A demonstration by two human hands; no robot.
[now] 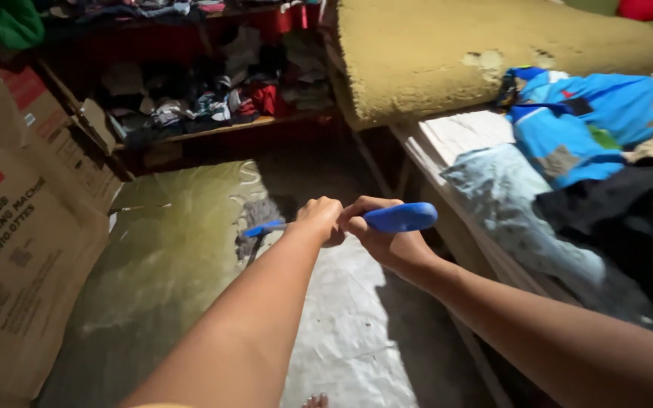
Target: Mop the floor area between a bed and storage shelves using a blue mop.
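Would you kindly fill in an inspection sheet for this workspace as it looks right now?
Surface: floor with a worn, patchy covering, dimly lit.
Job's things: blue tool with a thick blue handle, held level above the floor; its far blue end shows past the fists.
Clutter: cardboard box at left; clothes pile in blue, pale and black on the bench at right.
Hands: left hand closed on the tool's middle; right hand closed on its handle.
Cables: nothing seen.
Surroundings: red shelf stuffed with clothes behind; yellow foam mattress folded on the bench; a bare toe at the bottom edge.
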